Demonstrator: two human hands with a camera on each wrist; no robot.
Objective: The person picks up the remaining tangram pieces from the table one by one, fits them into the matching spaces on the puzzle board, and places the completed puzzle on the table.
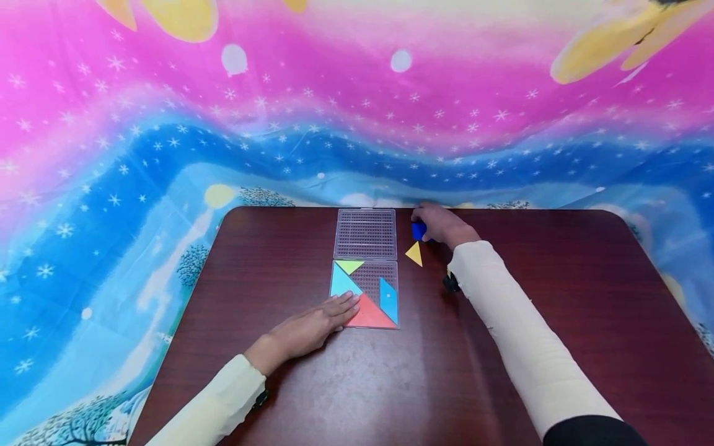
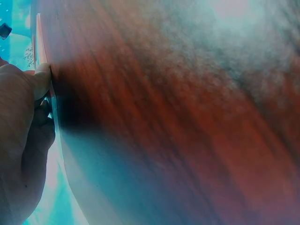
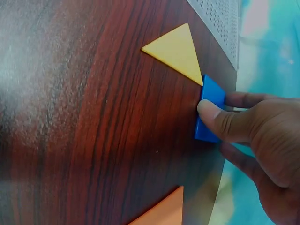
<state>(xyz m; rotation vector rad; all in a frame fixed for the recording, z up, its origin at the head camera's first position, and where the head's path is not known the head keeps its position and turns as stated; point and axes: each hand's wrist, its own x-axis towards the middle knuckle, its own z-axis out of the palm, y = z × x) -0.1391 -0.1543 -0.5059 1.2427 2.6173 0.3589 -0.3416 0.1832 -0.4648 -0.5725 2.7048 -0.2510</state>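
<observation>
My left hand [image 1: 312, 325] rests with its fingers laid out over the light-blue triangle [image 1: 342, 282] and the red-orange triangle [image 1: 368, 313] in the near half of a clear plastic case [image 1: 368, 274]. A lime-green triangle [image 1: 349, 266] and a blue parallelogram [image 1: 388, 301] also lie in that half. Near the table's far edge, my right hand [image 1: 443, 224] pinches a dark blue tangram piece [image 3: 213, 96], thumb on its near face. A yellow triangle [image 3: 178, 54] lies on the table with one corner close to the blue piece.
The case's other half [image 1: 365, 234], with a dotted grid, lies flat toward the far edge. An orange piece [image 3: 164, 208] shows partly in the right wrist view. A printed pink-and-blue cloth [image 1: 357, 118] hangs behind the dark wooden table [image 1: 251, 266].
</observation>
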